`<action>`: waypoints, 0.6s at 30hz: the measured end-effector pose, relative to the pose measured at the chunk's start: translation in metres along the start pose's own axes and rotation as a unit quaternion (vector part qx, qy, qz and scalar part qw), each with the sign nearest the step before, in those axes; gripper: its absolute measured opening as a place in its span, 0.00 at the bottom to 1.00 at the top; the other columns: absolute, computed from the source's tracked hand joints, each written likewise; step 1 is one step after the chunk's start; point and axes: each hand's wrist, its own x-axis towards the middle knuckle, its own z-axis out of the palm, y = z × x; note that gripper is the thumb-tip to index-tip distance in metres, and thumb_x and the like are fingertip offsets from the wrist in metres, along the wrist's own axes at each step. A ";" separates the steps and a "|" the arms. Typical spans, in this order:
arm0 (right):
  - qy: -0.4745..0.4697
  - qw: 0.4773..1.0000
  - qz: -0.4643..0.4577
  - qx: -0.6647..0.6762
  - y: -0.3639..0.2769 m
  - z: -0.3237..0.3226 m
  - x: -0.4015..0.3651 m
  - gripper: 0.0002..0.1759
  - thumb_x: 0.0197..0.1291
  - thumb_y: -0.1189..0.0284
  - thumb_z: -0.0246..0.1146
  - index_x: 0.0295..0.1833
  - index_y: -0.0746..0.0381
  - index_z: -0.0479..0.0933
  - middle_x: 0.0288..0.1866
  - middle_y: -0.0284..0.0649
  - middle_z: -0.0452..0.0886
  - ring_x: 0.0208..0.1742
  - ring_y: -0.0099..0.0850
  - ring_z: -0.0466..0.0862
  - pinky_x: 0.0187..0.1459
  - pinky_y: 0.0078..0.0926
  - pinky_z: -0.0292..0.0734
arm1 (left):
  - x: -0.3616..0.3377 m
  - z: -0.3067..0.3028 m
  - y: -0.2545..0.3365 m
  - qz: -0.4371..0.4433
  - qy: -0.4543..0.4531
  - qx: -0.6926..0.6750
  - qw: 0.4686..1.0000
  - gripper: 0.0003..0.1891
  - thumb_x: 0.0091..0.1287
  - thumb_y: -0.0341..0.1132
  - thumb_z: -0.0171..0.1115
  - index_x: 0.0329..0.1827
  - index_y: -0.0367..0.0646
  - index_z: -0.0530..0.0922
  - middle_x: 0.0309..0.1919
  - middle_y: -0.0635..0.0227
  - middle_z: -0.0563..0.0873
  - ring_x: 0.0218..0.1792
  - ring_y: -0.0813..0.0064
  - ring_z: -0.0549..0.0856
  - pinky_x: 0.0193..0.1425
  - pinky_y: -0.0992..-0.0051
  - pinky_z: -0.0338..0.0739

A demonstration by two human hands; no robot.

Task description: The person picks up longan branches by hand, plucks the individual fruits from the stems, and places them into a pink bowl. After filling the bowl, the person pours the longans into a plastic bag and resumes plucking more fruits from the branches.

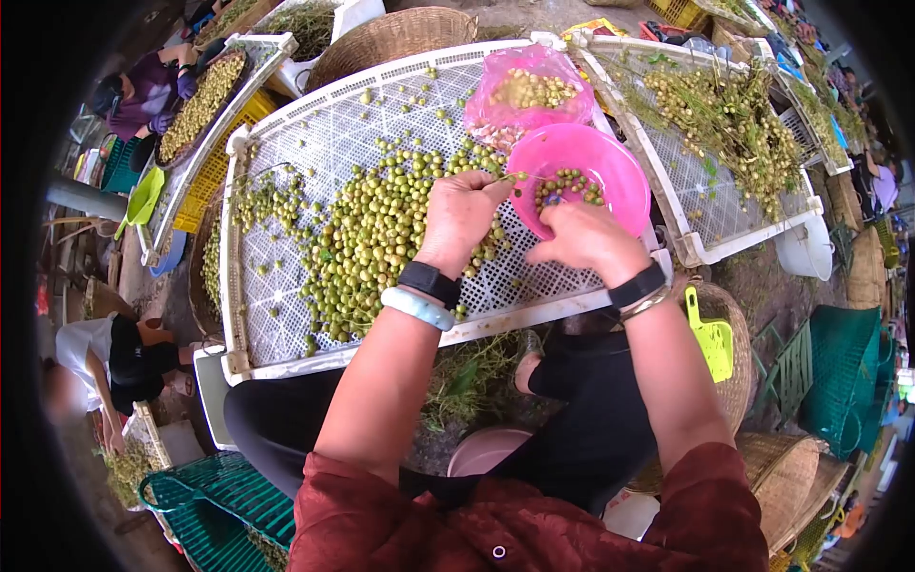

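My left hand (462,217) is closed in a pinch on a thin green stem (518,177) with a small round fruit on it, just left of the pink bowl (624,172). Reaching over the bowl's near rim, my right hand (593,238) has its thumb apart from its bent fingers. Something small and bluish shows at its fingertips, too small to name. Several green and brown fruits (577,184) lie inside the bowl. A large heap of round green fruits (372,229) covers the middle of the white mesh tray (276,315), left of my left hand.
A pink plastic bag (491,76) of paler fruits stands behind the bowl. To the right, another mesh tray (710,243) carries stemmed fruits (734,124). A yellow-green dustpan (710,343) rests in a wicker basket (739,381). Other people (119,357) work at the left.
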 end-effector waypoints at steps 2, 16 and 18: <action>0.056 0.995 -0.022 -0.083 0.005 0.042 0.017 0.11 0.52 0.71 0.59 0.39 0.66 0.79 0.38 0.54 0.82 0.45 0.50 0.82 0.47 0.43 0.75 | -0.008 -0.010 0.014 -0.014 0.008 -0.022 1.000 0.07 0.59 0.32 0.66 0.26 0.38 0.82 0.17 0.81 0.75 0.20 0.90 0.67 0.23 0.81 0.61; 0.188 0.958 -0.213 -0.037 -0.066 0.040 -0.020 0.05 0.52 0.82 0.52 0.31 0.68 0.75 0.24 0.54 0.79 0.29 0.50 0.83 0.32 0.46 0.75 | -0.063 -0.096 0.033 -0.069 0.073 -0.072 0.992 0.08 0.61 0.36 0.65 0.27 0.45 0.79 0.22 0.79 0.77 0.22 0.87 0.74 0.29 0.83 0.71; 0.261 0.947 -0.184 -0.037 -0.042 0.028 -0.010 0.05 0.51 0.82 0.52 0.30 0.68 0.75 0.20 0.54 0.77 0.27 0.49 0.82 0.30 0.46 0.75 | -0.067 -0.106 0.035 -0.070 0.083 -0.085 0.990 0.07 0.61 0.36 0.66 0.27 0.46 0.79 0.19 0.81 0.73 0.20 0.88 0.71 0.28 0.83 0.70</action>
